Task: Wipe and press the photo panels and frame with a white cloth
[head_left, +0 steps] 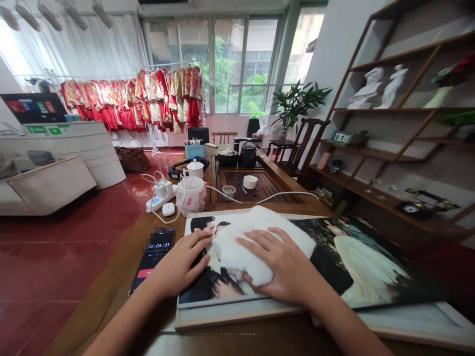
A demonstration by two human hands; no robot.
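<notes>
My right hand (278,259) lies over a fluffy white cloth (237,247), fingers spread across its top and thumb at the lower edge. The cloth rests bunched on a large photo print (319,252) of a couple and a pale gown. Flat on the left part of that print is my left hand (185,262), its fingers stretched out near the cloth. Beneath the print, a light wooden frame (237,319) shows along the front edge.
Left of the print lie a phone (156,257) with a running timer, a power strip (159,195) and a white earbud case (168,209). A plastic-wrapped cup (191,193) stands behind them. Further back are a tea tray (267,185) and a white bowl (250,182). Shelves (382,113) rise at right.
</notes>
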